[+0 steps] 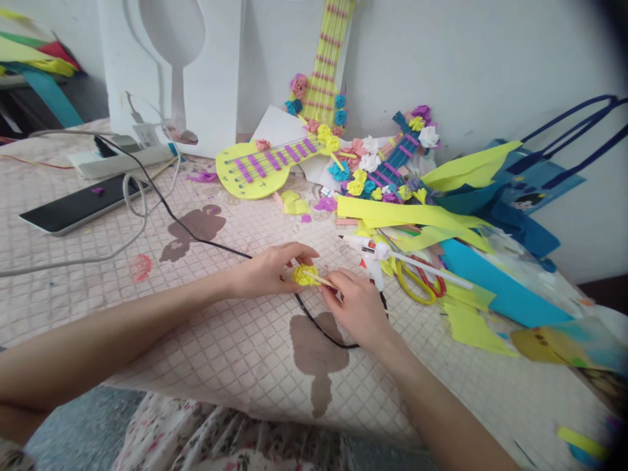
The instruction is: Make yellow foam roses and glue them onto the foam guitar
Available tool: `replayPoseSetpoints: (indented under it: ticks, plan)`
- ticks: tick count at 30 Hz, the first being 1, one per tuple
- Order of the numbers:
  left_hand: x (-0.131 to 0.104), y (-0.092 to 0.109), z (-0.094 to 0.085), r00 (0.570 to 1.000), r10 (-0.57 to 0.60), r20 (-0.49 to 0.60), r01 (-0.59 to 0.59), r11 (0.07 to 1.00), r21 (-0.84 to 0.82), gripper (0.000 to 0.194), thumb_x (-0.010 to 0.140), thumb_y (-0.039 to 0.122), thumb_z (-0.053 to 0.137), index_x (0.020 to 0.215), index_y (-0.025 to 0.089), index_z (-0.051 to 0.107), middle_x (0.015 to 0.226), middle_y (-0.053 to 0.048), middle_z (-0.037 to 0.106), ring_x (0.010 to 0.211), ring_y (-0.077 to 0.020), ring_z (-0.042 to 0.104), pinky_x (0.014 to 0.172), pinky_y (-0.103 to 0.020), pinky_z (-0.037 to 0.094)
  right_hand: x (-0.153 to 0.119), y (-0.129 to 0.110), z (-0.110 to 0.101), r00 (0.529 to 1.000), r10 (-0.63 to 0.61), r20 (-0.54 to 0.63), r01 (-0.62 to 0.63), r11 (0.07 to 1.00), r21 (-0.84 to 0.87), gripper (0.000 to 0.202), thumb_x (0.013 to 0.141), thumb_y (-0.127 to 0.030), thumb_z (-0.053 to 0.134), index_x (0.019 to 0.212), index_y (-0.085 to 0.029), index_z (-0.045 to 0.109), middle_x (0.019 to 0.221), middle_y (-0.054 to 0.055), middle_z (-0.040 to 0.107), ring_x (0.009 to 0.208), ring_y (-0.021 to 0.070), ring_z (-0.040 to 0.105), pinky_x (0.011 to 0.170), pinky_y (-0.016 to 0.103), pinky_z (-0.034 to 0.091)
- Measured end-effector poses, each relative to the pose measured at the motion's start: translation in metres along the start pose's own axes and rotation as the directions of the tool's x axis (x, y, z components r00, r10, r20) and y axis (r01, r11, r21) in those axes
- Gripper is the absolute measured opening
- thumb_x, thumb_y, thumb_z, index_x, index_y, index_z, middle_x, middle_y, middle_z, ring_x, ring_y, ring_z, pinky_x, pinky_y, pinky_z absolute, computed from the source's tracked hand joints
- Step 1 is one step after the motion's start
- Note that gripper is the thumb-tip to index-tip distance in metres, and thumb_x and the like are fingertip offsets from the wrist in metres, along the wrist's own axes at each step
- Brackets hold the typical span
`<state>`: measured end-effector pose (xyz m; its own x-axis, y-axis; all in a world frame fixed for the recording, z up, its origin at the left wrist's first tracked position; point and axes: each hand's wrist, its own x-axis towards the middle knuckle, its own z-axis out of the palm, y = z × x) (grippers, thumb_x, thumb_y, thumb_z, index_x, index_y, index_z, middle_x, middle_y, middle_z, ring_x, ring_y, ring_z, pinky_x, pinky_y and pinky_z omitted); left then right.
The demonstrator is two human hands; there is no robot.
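Observation:
My left hand (271, 270) pinches a small yellow paper flower (305, 275) between thumb and fingers, just above the quilted tablecloth. In my right hand (357, 304) is a thin pale wooden stick (318, 279), gripped near its right end, with its tip against the flower. A white glue gun (374, 253) lies just beyond my right hand. Its black cord (210, 243) runs under the flower and across the cloth. Yellow-handled scissors (415, 288) lie right of the glue gun.
Paper-decorated guitars, one yellow with purple strips (255, 171), lie and lean at the back. Yellow and blue paper strips (495, 281) cover the right side. A black phone-like slab (81, 206), a power strip (122, 160) and cables occupy the left. A blue bag (544, 183) stands right.

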<state>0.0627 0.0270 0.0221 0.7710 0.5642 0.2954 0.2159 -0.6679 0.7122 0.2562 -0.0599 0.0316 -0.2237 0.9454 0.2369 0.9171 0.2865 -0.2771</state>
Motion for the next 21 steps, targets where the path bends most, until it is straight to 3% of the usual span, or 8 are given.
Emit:
replayPoseSetpoints:
  ticks: [5, 8, 10, 14, 16, 18, 21]
  plan:
    - [0.002, -0.003, -0.012, 1.000, -0.007, 0.016, 0.006, 1.000, 0.028, 0.052, 0.070, 0.025, 0.071, 0.118, 0.020, 0.050, 0.114, -0.008, 0.059, 0.102, -0.0183, 0.056, 0.080, -0.030, 0.049, 0.001, 0.002, 0.002, 1.000, 0.004, -0.013, -0.004, 1.000, -0.011, 0.015, 0.086, -0.022, 0.048, 0.073, -0.020, 0.056, 0.076, 0.002, 0.061, 0.069, 0.0152, 0.055, 0.061, 0.027, 0.035]
    - [0.006, -0.008, -0.028, 0.999, -0.038, -0.038, 0.038, 0.999, 0.018, 0.037, 0.076, 0.029, 0.064, 0.110, 0.019, 0.057, 0.111, -0.007, 0.061, 0.099, -0.0172, 0.058, 0.079, -0.029, 0.049, 0.000, 0.003, 0.003, 1.000, 0.008, -0.007, -0.008, 0.999, -0.031, 0.015, 0.086, -0.022, 0.047, 0.073, -0.020, 0.055, 0.076, 0.002, 0.061, 0.070, 0.0154, 0.055, 0.061, 0.027, 0.034]
    - [0.008, -0.013, -0.037, 0.987, -0.122, -0.106, 0.122, 0.992, -0.006, 0.022, 0.083, 0.029, 0.055, 0.099, 0.016, 0.061, 0.099, -0.007, 0.066, 0.089, -0.0149, 0.061, 0.076, -0.027, 0.049, 0.000, 0.003, 0.004, 1.000, 0.012, 0.001, -0.012, 0.999, -0.045, 0.015, 0.086, -0.023, 0.048, 0.073, -0.020, 0.054, 0.075, 0.002, 0.061, 0.069, 0.0153, 0.055, 0.060, 0.026, 0.034]
    - [0.010, -0.014, -0.038, 0.924, -0.234, -0.303, 0.248, 0.969, 0.007, 0.019, 0.085, 0.027, 0.050, 0.086, 0.013, 0.063, 0.072, -0.003, 0.066, 0.067, -0.0113, 0.060, 0.064, -0.023, 0.047, 0.000, 0.004, 0.005, 1.000, 0.013, 0.000, -0.013, 0.999, -0.041, 0.015, 0.085, -0.023, 0.048, 0.071, -0.020, 0.053, 0.073, 0.001, 0.061, 0.067, 0.0147, 0.054, 0.058, 0.026, 0.032]
    - [0.009, -0.009, -0.030, 0.943, -0.164, -0.288, 0.195, 0.977, 0.082, 0.017, 0.084, 0.029, 0.054, 0.081, 0.014, 0.063, 0.070, -0.001, 0.064, 0.063, -0.0101, 0.056, 0.062, -0.022, 0.045, 0.000, 0.004, 0.005, 1.000, 0.018, -0.001, -0.018, 0.999, -0.031, 0.016, 0.085, -0.024, 0.048, 0.070, -0.020, 0.052, 0.071, 0.001, 0.060, 0.065, 0.0145, 0.053, 0.057, 0.026, 0.031]
    - [0.007, -0.003, -0.018, 0.976, -0.031, -0.217, 0.059, 0.990, 0.125, 0.016, 0.081, 0.031, 0.061, 0.082, 0.015, 0.062, 0.076, -0.002, 0.062, 0.070, -0.0114, 0.056, 0.066, -0.023, 0.046, 0.001, 0.004, 0.005, 1.000, 0.030, -0.003, -0.030, 0.999, -0.021, 0.016, 0.084, -0.023, 0.049, 0.068, -0.020, 0.051, 0.068, 0.000, 0.059, 0.064, 0.0141, 0.052, 0.056, 0.026, 0.030]
    - [0.004, 0.005, 0.000, 0.974, 0.152, -0.168, -0.110, 0.965, 0.238, 0.025, 0.078, 0.036, 0.066, 0.090, 0.015, 0.061, 0.087, -0.005, 0.058, 0.085, -0.0168, 0.053, 0.076, -0.029, 0.045, 0.002, 0.004, 0.005, 0.998, 0.055, -0.005, -0.055, 0.998, 0.001, 0.016, 0.083, -0.023, 0.049, 0.067, -0.020, 0.049, 0.066, 0.000, 0.057, 0.061, 0.0135, 0.050, 0.056, 0.026, 0.029]
